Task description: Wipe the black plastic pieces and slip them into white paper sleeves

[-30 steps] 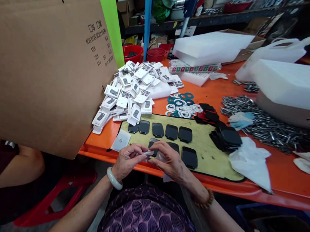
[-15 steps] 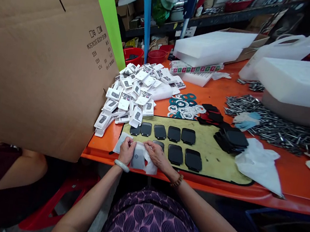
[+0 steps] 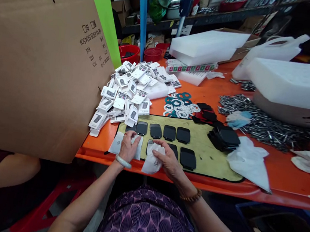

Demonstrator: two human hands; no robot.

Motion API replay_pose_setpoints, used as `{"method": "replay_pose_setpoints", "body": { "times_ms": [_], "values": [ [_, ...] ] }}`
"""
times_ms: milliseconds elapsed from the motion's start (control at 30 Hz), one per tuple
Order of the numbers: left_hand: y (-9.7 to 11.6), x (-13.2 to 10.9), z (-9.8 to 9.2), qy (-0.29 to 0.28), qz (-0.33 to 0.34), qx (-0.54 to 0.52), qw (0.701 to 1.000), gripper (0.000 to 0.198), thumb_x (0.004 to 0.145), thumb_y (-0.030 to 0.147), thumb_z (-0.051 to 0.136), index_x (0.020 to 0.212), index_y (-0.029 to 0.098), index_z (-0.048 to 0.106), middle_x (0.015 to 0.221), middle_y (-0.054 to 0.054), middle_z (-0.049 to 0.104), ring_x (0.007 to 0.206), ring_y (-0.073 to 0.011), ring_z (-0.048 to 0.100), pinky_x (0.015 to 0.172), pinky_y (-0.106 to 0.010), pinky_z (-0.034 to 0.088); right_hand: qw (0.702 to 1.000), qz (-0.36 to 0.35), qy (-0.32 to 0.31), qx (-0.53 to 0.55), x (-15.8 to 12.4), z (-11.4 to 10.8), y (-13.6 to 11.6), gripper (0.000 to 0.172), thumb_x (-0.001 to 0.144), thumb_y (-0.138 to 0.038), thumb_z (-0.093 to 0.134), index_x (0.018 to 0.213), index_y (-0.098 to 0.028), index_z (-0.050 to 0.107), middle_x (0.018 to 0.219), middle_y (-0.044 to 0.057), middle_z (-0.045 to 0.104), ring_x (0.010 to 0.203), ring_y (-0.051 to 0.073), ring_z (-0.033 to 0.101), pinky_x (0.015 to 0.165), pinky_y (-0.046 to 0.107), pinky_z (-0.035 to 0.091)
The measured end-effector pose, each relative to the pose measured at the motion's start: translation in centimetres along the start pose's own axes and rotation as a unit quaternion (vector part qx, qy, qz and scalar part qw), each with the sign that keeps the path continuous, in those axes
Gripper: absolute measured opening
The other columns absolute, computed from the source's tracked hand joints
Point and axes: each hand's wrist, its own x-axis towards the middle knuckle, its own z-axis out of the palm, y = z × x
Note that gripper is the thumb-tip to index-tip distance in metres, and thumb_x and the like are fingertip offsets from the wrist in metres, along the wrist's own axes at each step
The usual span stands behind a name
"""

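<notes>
My right hand [image 3: 170,160] pinches a white translucent bag [image 3: 152,163] above the front edge of the mat. Beside it, my left hand [image 3: 128,147] rests on a second white bag [image 3: 138,153] lying at the mat's front left; whether its fingers grip the bag is hard to tell. Another white bag [image 3: 115,145] with a small printed mark lies to its left. Black rounded-square pieces [image 3: 188,158] lie in two rows on the yellow-green mat [image 3: 208,162], some partly hidden by my hands.
Small white boxes [image 3: 120,100] are heaped at the back left beside a large cardboard box [image 3: 41,72]. Rings [image 3: 181,108], stacked black pieces [image 3: 224,137], a crumpled white bag [image 3: 248,159] and metal rods [image 3: 266,126] lie rightward. A person's arm shows at far left.
My hands have moved apart. The left one has come down with a bag onto the mat, and the right one now holds a separate bag. The whole view has shifted slightly.
</notes>
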Motion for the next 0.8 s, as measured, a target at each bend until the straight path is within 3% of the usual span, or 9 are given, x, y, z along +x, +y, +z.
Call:
{"method": "replay_pose_setpoints", "body": {
  "times_ms": [133,267,367,433,567,667,800],
  "values": [
    [1.1,-2.6,-0.1,-0.167,-0.096,-0.174,0.966,0.034,0.082,0.049,0.057,0.089,0.016,0.061,0.071,0.000,0.059,0.059,-0.0123,0.055,0.060,-0.026,0.046,0.998,-0.021,-0.022,-0.051,-0.3,0.7,0.1,0.051,0.065,-0.036,0.074,0.109,-0.024,0.051,0.077,-0.003,0.059,0.060,0.012,0.050,0.057,0.025,0.040],
    [1.5,-3.6,-0.4,-0.129,-0.106,-0.207,0.964,0.032,0.073,0.046,0.067,0.077,0.014,0.064,0.065,0.001,0.059,0.058,-0.0105,0.052,0.058,-0.024,0.044,0.995,-0.032,-0.027,-0.093,-0.7,1.1,0.2,0.046,0.065,-0.039,0.074,0.103,-0.023,0.054,0.077,-0.002,0.059,0.063,0.013,0.052,0.058,0.026,0.041],
    [2.0,-4.0,-0.7,-0.099,-0.105,-0.204,0.968,0.029,0.071,0.041,0.069,0.083,0.014,0.066,0.074,-0.002,0.064,0.064,-0.0112,0.053,0.062,-0.024,0.045,0.993,-0.017,-0.037,-0.115,-1.0,1.0,0.5,0.038,0.065,-0.043,0.073,0.092,-0.022,0.056,0.069,-0.002,0.056,0.057,0.013,0.048,0.054,0.026,0.038],
    [2.3,-4.2,-1.0,-0.110,-0.093,-0.181,0.973,0.027,0.068,0.036,0.071,0.085,0.015,0.067,0.075,-0.001,0.064,0.064,-0.0113,0.053,0.061,-0.024,0.043,0.991,-0.013,-0.041,-0.124,-1.2,1.1,0.9,0.037,0.065,-0.046,0.073,0.087,-0.022,0.055,0.066,-0.003,0.054,0.055,0.012,0.046,0.052,0.025,0.037],
    [2.6,-4.6,-1.3,-0.119,-0.069,-0.123,0.983,0.016,0.071,0.032,0.066,0.068,0.015,0.065,0.063,0.000,0.060,0.061,-0.0124,0.052,0.060,-0.024,0.041,0.990,-0.004,-0.045,-0.136,-1.8,1.2,1.4,0.042,0.063,-0.048,0.075,0.087,-0.023,0.052,0.064,-0.004,0.052,0.053,0.011,0.045,0.049,0.024,0.037],
    [2.4,-4.7,-1.6,-0.122,-0.074,-0.104,0.984,0.018,0.074,0.032,0.062,0.065,0.015,0.063,0.062,0.000,0.059,0.061,-0.0126,0.050,0.059,-0.025,0.039,0.989,-0.017,-0.050,-0.140,-2.4,0.8,1.0,0.041,0.070,-0.054,0.069,0.092,-0.022,0.056,0.068,-0.002,0.054,0.056,0.011,0.046,0.049,0.023,0.037],
    [2.1,-4.9,-1.9,-0.152,-0.091,-0.123,0.976,0.025,0.075,0.038,0.063,0.069,0.014,0.067,0.065,-0.001,0.062,0.064,-0.0138,0.052,0.062,-0.026,0.040,0.985,-0.040,-0.008,-0.167,-2.7,-0.2,0.5,0.040,0.072,-0.059,0.065,0.076,-0.019,0.061,0.065,-0.001,0.050,0.056,0.010,0.041,0.048,0.022,0.032]
  ]
}}
